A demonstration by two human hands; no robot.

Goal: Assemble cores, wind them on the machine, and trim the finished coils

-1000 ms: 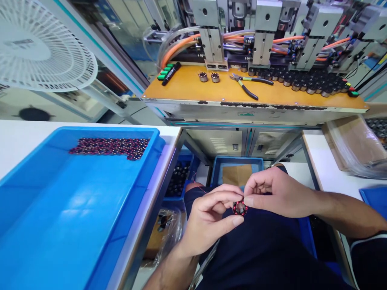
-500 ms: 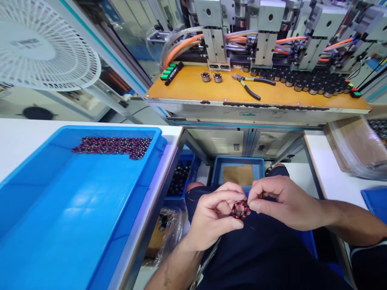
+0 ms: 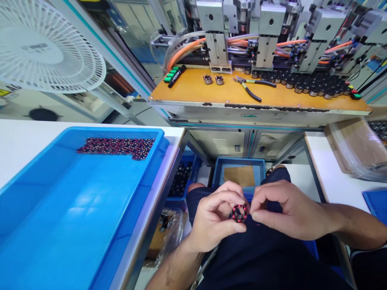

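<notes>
A small round wound coil part (image 3: 239, 212) with red windings sits between my two hands, held over my lap. My left hand (image 3: 213, 219) pinches it from the left between thumb and fingers. From the right, my right hand (image 3: 284, 209) has its thumb and forefinger closed at the part's edge, possibly on a thin wire that I cannot make out clearly. To the left, a big blue tray (image 3: 54, 225) holds a row of several like parts (image 3: 116, 146) along its far wall.
Ahead stands a machine with an orange shelf (image 3: 211, 90) bearing pliers (image 3: 252, 86), a marker (image 3: 176, 76), two loose metal parts and several dark cylinders (image 3: 311, 85). A white fan (image 3: 45, 44) is at far left. Blue bins (image 3: 238, 171) sit under the bench. Plastic-wrapped cardboard (image 3: 356, 147) lies right.
Both hands dropped slightly toward my lap with the coil part. The right fingers shifted from above the part to its right edge. The view tilted a little.
</notes>
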